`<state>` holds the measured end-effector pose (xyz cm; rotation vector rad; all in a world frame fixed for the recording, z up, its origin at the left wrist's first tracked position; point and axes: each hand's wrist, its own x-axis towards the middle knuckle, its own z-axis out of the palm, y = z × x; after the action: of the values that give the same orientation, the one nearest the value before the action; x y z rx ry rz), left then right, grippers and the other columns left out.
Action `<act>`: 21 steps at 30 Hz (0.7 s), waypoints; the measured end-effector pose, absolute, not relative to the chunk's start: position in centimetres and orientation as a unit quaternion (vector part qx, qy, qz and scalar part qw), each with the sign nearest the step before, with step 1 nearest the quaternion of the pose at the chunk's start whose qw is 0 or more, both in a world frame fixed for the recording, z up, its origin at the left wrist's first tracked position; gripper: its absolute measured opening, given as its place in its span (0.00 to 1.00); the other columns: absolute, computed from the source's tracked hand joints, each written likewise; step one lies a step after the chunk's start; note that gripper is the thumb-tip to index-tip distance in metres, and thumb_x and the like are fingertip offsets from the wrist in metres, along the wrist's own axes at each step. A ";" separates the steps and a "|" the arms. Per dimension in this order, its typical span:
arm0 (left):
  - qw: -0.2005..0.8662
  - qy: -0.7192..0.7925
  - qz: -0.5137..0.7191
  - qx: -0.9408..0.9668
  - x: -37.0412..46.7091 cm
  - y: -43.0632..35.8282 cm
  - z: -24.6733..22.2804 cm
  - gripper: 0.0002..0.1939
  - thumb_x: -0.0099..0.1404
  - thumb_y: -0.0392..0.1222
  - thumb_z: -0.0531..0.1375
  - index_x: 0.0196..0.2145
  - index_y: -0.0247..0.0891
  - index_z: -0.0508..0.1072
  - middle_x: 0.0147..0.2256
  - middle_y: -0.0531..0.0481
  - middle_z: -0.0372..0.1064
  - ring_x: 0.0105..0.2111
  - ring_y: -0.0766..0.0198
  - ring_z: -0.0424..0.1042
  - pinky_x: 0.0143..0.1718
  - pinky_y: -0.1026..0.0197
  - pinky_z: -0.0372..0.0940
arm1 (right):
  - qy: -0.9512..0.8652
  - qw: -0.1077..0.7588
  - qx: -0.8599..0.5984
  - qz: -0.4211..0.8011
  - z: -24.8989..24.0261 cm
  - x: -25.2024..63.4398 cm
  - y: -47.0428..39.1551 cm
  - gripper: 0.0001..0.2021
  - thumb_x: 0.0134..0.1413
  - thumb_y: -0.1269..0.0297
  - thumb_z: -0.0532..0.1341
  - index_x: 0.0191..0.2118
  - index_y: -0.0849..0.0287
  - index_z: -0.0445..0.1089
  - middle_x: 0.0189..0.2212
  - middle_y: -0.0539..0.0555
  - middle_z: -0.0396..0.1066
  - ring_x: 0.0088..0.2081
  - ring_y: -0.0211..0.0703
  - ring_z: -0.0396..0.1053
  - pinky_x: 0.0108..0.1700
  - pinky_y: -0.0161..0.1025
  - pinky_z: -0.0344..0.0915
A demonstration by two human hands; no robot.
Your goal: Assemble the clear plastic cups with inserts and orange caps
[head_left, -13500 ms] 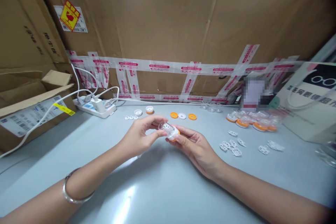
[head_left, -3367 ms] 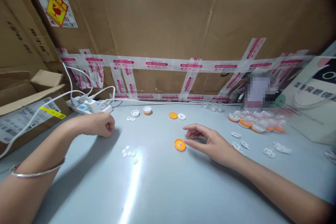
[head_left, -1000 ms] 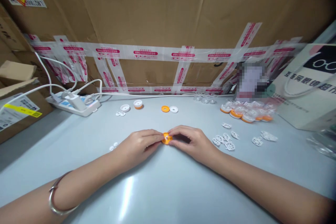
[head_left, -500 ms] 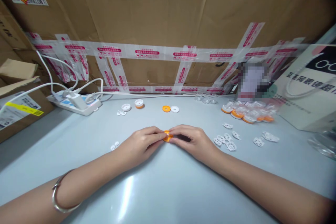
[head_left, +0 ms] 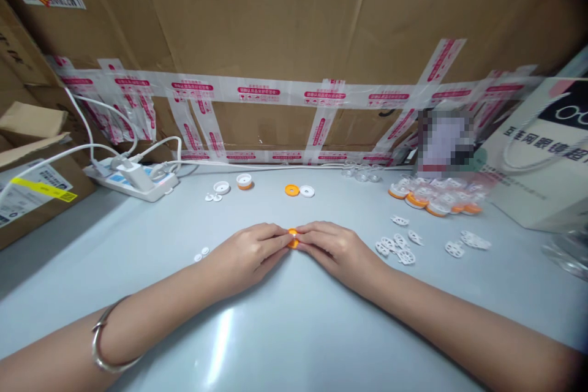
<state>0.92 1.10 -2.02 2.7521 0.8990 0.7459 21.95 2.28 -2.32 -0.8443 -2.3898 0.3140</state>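
Observation:
Between my two hands, low over the middle of the table, is a small round orange plastic piece (head_left: 293, 239). My left hand (head_left: 257, 249) pinches its left side, and my right hand (head_left: 334, 249) has its fingertips closed on the right side. The fingers cover much of the piece, so its details are hidden. Beyond the hands lie an orange ring-like disc (head_left: 291, 190) and a white disc (head_left: 307, 192), edge to edge. Left of these sit a white round cap (head_left: 221, 187) and a white-and-orange round piece (head_left: 244, 181).
Small white buttons (head_left: 201, 254) lie near my left forearm. Several white openwork pieces (head_left: 399, 246) are scattered at right, below a pile of clear-and-orange parts (head_left: 434, 196). A power strip (head_left: 133, 179), a large taped carton (head_left: 275, 24) and a paper bag (head_left: 542, 153) border the table.
My right fingers have drawn closer together and moved further over the orange piece, covering more of its right side. The left hand stays nearly where it was.

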 end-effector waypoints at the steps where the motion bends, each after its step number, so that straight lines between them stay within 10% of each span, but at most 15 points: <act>1: 0.070 0.300 0.246 0.919 0.9 1.1 -2.0 0.15 0.68 0.36 0.49 0.49 0.36 0.68 0.42 0.44 0.70 0.40 0.63 0.70 0.42 0.60 0.69 | -0.898 0.286 -0.315 0.112 -2.4 22.0 2.3 0.09 0.58 0.67 0.55 0.40 0.60 0.71 0.39 0.56 0.74 0.40 0.42 0.71 0.45 0.41 0.68; 21: -0.065 0.257 0.190 0.945 1.0 1.2 -2.1 0.12 0.67 0.33 0.48 0.41 0.32 0.70 0.37 0.42 0.69 0.39 0.61 0.70 0.40 0.58 0.69 | -0.908 0.244 -0.322 0.110 -1.6 21.6 2.1 0.10 0.59 0.68 0.53 0.38 0.59 0.71 0.36 0.57 0.73 0.39 0.43 0.71 0.43 0.42 0.69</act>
<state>1.04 1.17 -2.07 3.1002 0.8424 0.6242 21.60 2.10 -1.62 -0.8789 -2.4801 0.3016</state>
